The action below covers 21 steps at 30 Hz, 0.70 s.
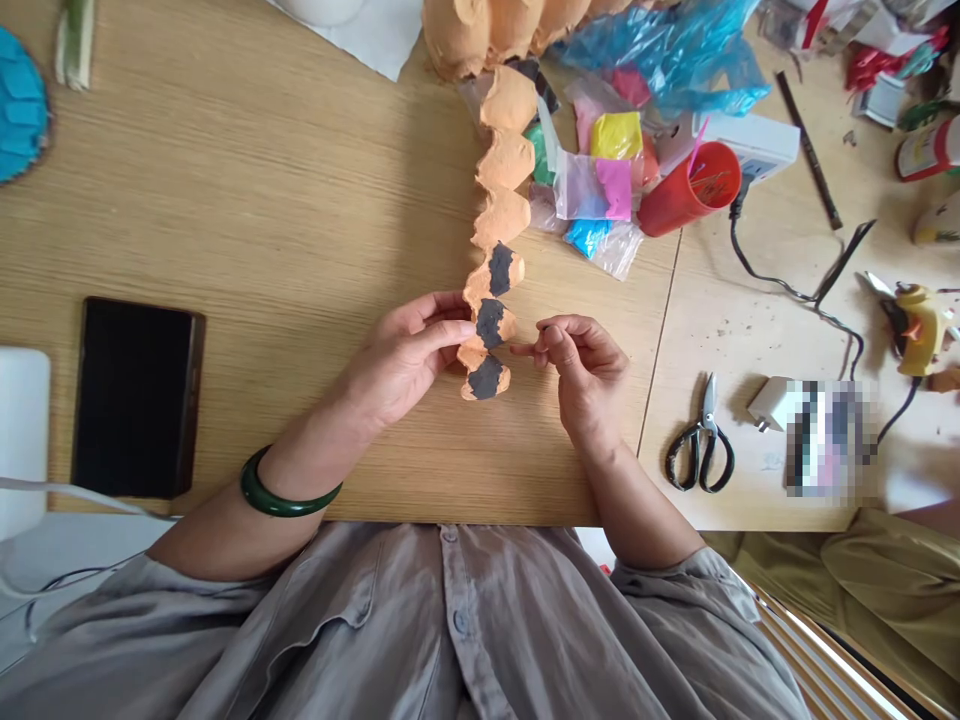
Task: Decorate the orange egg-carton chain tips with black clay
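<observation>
A long orange strip of bumpy egg carton [504, 215] runs away from me across the table. Its three nearest bumps carry dark grey patches [490, 323] that look like clay. My left hand [409, 350] grips the strip's left edge near the close end, thumb on top and fingers partly hidden beneath. To the right of the strip and apart from it, my right hand [589, 365] is closed in a pinch of thumb and fingers. A tiny dark bit seems to show at the fingertips, too small to name.
Bags of coloured clay [592, 185], a red cup [686, 190] and a white power strip [757, 140] lie beyond my right hand. Black-handled scissors [703, 435] and a yellow glue gun [919, 320] are at right. A dark rectangular device [139, 395] lies left. Another person's clothing [892, 580] shows lower right.
</observation>
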Each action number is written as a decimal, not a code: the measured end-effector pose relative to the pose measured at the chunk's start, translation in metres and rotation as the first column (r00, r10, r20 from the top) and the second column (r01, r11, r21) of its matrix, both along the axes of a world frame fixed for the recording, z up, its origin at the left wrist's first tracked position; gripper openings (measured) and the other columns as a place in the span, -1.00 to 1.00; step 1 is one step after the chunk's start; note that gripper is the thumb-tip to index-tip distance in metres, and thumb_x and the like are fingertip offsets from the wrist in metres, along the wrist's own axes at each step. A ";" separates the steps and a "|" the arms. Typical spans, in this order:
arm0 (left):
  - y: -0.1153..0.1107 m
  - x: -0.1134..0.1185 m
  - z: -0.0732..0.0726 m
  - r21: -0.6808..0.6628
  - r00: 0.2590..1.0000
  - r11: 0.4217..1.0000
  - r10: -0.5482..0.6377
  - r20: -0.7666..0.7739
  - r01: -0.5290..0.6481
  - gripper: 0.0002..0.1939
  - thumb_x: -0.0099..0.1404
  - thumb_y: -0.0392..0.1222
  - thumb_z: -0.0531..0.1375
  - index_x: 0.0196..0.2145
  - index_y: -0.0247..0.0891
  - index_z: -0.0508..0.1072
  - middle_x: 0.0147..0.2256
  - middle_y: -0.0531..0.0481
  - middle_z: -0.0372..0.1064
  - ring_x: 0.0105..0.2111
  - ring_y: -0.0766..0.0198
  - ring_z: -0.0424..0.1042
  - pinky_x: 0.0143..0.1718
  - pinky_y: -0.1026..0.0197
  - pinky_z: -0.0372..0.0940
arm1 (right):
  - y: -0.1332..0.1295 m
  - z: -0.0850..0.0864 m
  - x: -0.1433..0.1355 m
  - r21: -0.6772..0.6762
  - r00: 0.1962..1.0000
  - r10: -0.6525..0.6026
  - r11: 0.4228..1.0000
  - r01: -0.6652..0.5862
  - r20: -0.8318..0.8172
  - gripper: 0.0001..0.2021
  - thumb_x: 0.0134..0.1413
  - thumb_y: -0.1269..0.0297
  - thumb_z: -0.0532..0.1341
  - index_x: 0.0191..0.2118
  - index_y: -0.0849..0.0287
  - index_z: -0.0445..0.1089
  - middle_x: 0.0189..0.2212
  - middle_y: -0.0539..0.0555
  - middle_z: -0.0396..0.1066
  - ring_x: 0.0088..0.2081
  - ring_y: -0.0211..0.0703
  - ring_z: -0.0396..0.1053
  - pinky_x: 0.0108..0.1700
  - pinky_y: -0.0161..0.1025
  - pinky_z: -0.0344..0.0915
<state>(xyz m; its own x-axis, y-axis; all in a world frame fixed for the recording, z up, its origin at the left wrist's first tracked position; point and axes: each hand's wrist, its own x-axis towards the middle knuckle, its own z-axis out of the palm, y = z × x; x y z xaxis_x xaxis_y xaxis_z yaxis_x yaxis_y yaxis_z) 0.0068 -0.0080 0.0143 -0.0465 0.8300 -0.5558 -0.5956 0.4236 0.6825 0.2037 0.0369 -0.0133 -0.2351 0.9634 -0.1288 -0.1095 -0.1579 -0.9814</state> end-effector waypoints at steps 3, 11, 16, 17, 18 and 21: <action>-0.002 0.002 -0.005 0.036 0.999 0.999 -0.017 -0.032 0.018 -0.67 0.22 -0.27 0.48 -0.05 -0.28 0.69 -0.13 -0.12 0.71 -0.11 0.09 0.69 -0.13 0.12 0.61 | -0.002 0.000 -0.001 -0.009 1.000 0.025 1.000 -0.025 -0.002 -0.56 0.20 -0.25 0.56 -0.20 0.05 0.61 -0.49 -0.13 0.39 -0.44 -0.25 0.50 -0.19 -0.16 0.68; -0.008 0.000 -0.004 0.152 0.890 0.978 -0.061 -0.452 0.145 -0.64 0.28 -0.03 0.57 -0.07 -0.26 0.70 -0.13 -0.18 0.70 -0.10 0.02 0.73 0.00 0.02 0.64 | -0.005 0.002 -0.002 -0.066 0.997 0.067 0.996 -0.065 0.031 -0.52 0.18 -0.29 0.55 -0.20 0.05 0.60 -0.44 -0.08 0.47 -0.39 -0.19 0.61 -0.22 -0.16 0.65; -0.014 0.002 -0.002 0.118 0.873 0.955 -0.192 -0.448 0.271 -0.62 0.29 0.12 0.58 -0.16 -0.20 0.67 -0.30 -0.06 0.64 -0.41 0.17 0.62 -0.38 0.13 0.54 | -0.012 0.004 -0.003 -0.026 0.992 0.120 0.993 -0.119 0.042 -0.55 0.26 -0.27 0.51 -0.17 0.06 0.61 -0.40 -0.04 0.52 -0.37 -0.20 0.57 -0.20 -0.15 0.65; -0.015 0.003 -0.003 0.124 0.875 0.956 -0.186 -0.446 0.266 -0.63 0.30 0.11 0.58 -0.18 -0.19 0.66 -0.31 -0.05 0.63 -0.39 0.15 0.63 -0.35 0.12 0.57 | -0.013 0.005 -0.002 0.002 0.990 0.123 0.992 -0.123 0.063 -0.57 0.30 -0.25 0.49 -0.16 0.05 0.61 -0.36 -0.02 0.54 -0.35 -0.19 0.58 -0.18 -0.14 0.65; -0.015 0.004 -0.003 0.132 0.879 0.958 -0.171 -0.445 0.253 -0.65 0.31 0.10 0.57 -0.20 -0.19 0.66 -0.31 -0.05 0.63 -0.36 0.14 0.65 -0.31 0.09 0.61 | -0.015 0.007 -0.001 0.052 0.988 0.120 0.991 -0.126 0.096 -0.60 0.35 -0.22 0.46 -0.16 0.04 0.61 -0.33 -0.01 0.57 -0.33 -0.18 0.59 -0.16 -0.13 0.65; -0.013 0.007 -0.002 0.154 0.897 0.968 -0.115 -0.428 0.197 -0.69 0.34 0.09 0.55 -0.22 -0.18 0.68 -0.28 -0.06 0.64 -0.30 0.12 0.67 -0.22 0.05 0.66 | -0.017 0.011 0.003 0.326 0.962 0.096 0.928 -0.179 0.255 -0.78 0.52 0.01 0.37 -0.10 0.03 0.63 -0.26 0.03 0.59 -0.31 -0.19 0.56 -0.18 -0.13 0.58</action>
<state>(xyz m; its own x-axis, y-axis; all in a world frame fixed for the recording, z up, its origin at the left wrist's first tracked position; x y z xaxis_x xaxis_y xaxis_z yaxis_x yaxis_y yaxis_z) 0.0134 -0.0211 0.0118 -0.0985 0.9326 -0.3473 -0.1797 0.3266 0.9279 0.2065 0.0196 -0.0026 -0.3721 0.9180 0.1374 0.1241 0.1959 -0.9727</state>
